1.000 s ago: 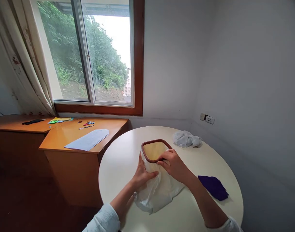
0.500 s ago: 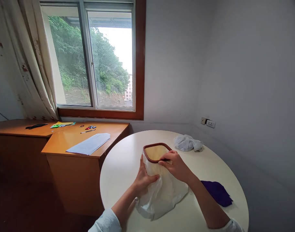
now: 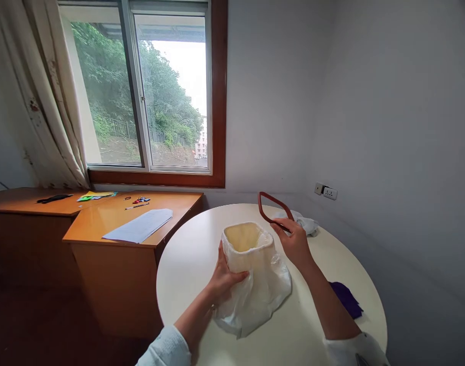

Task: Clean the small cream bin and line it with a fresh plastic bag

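Observation:
A small square bin [image 3: 243, 238], pale yellow inside, stands on the round table. A white plastic bag [image 3: 251, 300] is draped over its rim and hangs down around its outside, spreading onto the tabletop. My left hand [image 3: 227, 277] grips the bin's left side through the bag, thumb across the front. Up and to the right, my right hand [image 3: 291, 239] pinches a brown rim ring [image 3: 265, 211], held tilted in the air and apart from the bin. Behind that hand lies a crumpled white plastic bag [image 3: 309, 225], partly hidden.
The round cream table [image 3: 186, 269] stands by the wall. A dark purple cloth [image 3: 347, 300] lies at its right, partly behind my forearm. To the left, a wooden desk [image 3: 179, 203] holds white papers [image 3: 139, 227], a pen [image 3: 137, 206] and small items.
My right hand has lifted the brown ring off the bin's top and carried it up and right. The bag-covered rim is now exposed. My left hand stays on the bin.

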A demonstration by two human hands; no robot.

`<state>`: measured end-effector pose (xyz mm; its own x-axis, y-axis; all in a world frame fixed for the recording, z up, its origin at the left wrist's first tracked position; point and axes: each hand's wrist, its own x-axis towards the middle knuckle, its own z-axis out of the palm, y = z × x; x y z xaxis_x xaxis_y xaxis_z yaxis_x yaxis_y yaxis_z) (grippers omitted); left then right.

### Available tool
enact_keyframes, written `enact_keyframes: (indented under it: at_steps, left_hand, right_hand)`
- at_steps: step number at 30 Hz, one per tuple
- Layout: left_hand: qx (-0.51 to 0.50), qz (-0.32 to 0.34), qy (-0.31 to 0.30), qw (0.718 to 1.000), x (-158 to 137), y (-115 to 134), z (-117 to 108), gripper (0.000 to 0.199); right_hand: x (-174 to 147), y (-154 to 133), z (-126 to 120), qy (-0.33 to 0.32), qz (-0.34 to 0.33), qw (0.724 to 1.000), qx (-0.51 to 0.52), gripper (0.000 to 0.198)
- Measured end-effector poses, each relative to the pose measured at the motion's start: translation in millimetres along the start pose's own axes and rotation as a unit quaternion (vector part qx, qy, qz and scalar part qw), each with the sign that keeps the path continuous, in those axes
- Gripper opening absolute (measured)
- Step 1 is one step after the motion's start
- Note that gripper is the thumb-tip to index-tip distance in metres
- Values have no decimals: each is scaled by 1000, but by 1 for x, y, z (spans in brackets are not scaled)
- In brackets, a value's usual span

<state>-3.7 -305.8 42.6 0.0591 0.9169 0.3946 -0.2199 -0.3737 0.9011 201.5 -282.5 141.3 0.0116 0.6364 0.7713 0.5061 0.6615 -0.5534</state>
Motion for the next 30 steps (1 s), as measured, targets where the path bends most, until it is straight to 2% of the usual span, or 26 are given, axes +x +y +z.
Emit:
enact_keyframes:
  at_steps: [4, 7, 10, 16, 24, 27, 30]
  left_hand:
    - [32, 12, 17, 999, 2, 0, -5, 112]
    - [43, 2, 34, 999, 5, 0, -9, 109]
    - [47, -5, 44, 998, 8, -1, -12, 108]
    - [24, -14, 35, 999, 9, -3, -13, 105]
    - [53, -15, 34, 998, 8, 4, -11, 102]
    - [57, -4, 20, 998, 9, 5, -15, 103]
    - [66, 17, 15, 998, 11, 1, -22, 102]
  right_hand:
    - [-10, 42, 3, -16, 22, 997, -78, 22]
    - [-24, 67, 10, -79, 84, 970, -215, 20]
    - [-39, 82, 16, -121, 121, 945, -277, 21]
    - [-57, 102, 20, -159, 162, 917, -329, 22]
    - [-68, 123, 14, -191, 230, 883, -362, 19]
    - [-68, 118, 15, -175, 229, 885, -365, 23]
    - [-66, 108, 21, -163, 204, 900, -348, 30]
